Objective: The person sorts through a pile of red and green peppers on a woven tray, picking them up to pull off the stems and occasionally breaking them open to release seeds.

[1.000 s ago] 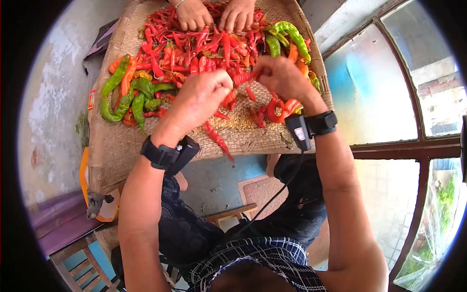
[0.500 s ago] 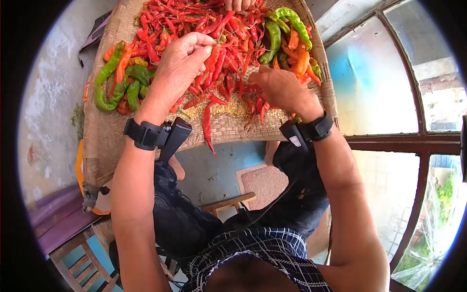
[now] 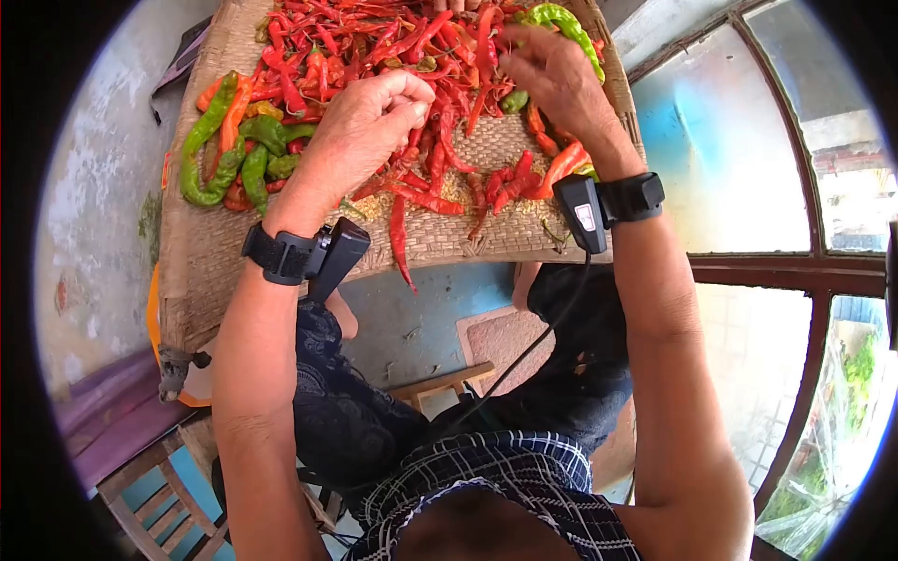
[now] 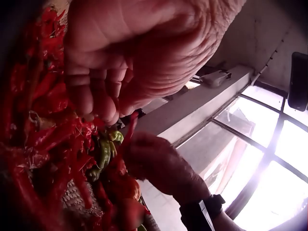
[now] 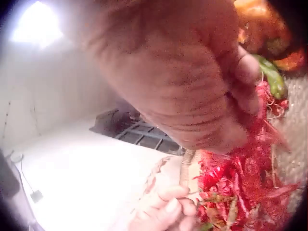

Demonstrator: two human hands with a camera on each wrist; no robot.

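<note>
In the head view my left hand (image 3: pixel 360 131) is over the red peppers (image 3: pixel 374 47), its thumb and fingertips brought together. The left wrist view shows the same hand (image 4: pixel 144 48) with curled fingers and nothing plainly visible between them. Farther right and forward, my right hand (image 3: pixel 566 84) pinches a long red pepper (image 3: pixel 485 47). That pepper (image 4: pixel 132 126) stands up from the fingertips of the right hand (image 4: pixel 159 163) in the left wrist view. In its own wrist view, the right hand (image 5: pixel 178 72) hides most of what it grips.
A woven tray (image 3: pixel 201 266) carries the peppers and scattered seeds. Green peppers (image 3: pixel 254 178) lie at its left, and a light green one (image 3: pixel 566 23) at upper right. Another person's fingers (image 3: pixel 456 5) show at the far edge. A framed window (image 3: pixel 730 140) stands on the right.
My right hand has moved forward from the near right of the pile, and a long red pepper now shows at its fingers. My left hand has shifted slightly right.
</note>
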